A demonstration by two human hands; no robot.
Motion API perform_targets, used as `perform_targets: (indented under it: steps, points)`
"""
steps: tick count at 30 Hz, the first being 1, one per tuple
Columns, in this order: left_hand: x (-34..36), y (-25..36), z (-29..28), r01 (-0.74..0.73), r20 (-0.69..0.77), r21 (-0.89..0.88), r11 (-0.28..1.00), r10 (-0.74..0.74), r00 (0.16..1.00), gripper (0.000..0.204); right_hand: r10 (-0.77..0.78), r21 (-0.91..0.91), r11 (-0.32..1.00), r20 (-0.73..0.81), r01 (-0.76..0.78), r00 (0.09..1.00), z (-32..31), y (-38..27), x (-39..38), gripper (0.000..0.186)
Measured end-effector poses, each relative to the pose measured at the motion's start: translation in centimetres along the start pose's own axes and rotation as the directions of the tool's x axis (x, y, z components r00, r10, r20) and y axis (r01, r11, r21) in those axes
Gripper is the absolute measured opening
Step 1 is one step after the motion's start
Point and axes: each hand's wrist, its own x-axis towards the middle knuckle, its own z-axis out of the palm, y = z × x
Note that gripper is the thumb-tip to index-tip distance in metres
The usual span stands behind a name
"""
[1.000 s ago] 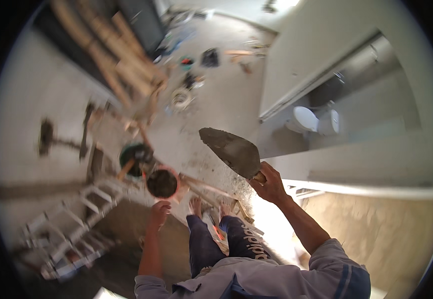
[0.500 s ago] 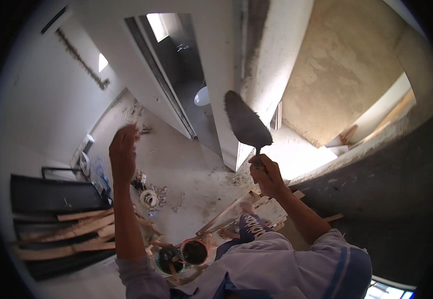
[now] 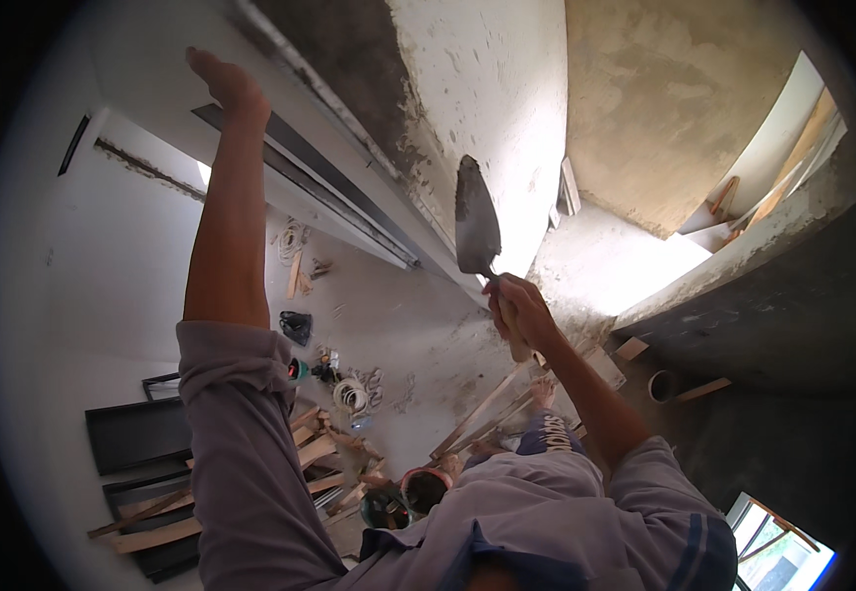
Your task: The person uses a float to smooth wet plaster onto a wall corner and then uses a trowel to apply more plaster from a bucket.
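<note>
In my right hand is a trowel, its pale handle wrapped by my fingers. The grey leaf-shaped blade points up, with darker, rough residue near its tip. Behind the blade stands a pale, spattered wall. Dark grey plaster covers the strip to its left, beside a metal-edged door frame. My left arm stretches far up to the left. At its end my left hand is raised near the light wall surface, holding nothing visible; one finger shows stretched out, the others are mostly hidden.
Below me stand a red-rimmed bucket and a dark bucket beside scattered wood pieces. Black panels and boards lie at left. A coiled hose rests on the floor. A dark low wall rises at right.
My left hand has gone up and farther out. The trowel has turned more upright and edge-on, moving slightly left. The view has shifted, bringing the plastered strip closer.
</note>
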Motion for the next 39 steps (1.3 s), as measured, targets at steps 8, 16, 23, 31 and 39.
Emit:
perform_targets:
  steps: [8, 16, 23, 31, 39]
  points:
    - [1.0, -2.6, 4.2, -0.068, -0.148, -0.092, 0.993, 0.053, 0.987, 0.076, -0.01, -0.026, 1.0, 0.028, 0.011, 1.0, -0.1, -0.8, 12.9, 0.042]
    - [0.7, -2.5, 4.4, -0.022, -0.074, 0.028, 0.999, 0.024, 0.997, 0.064, -0.12, -0.137, 0.983, 0.041, 0.124, 0.992, 0.0, -0.3, 20.2, 0.038]
    - [-0.8, -2.3, 5.4, -0.056, -0.059, 0.12, 0.991, 0.063, 0.996, 0.068, -0.146, -0.172, 0.974, 0.004, 0.144, 0.989, 0.4, 1.8, 23.6, 0.036]
    - [-1.0, -1.7, 5.9, -0.042, -0.124, 0.155, 0.987, 0.062, 0.99, 0.074, 0.052, -0.142, 0.988, -0.065, -0.061, 0.997, -0.7, 5.7, 19.3, 0.038]
    - [-1.1, -2.4, 6.3, -0.027, -0.132, 0.152, 0.988, 0.047, 0.99, 0.074, 0.039, 0.162, 0.986, -0.01, -0.037, 0.999, 3.4, -0.1, 21.8, 0.038]
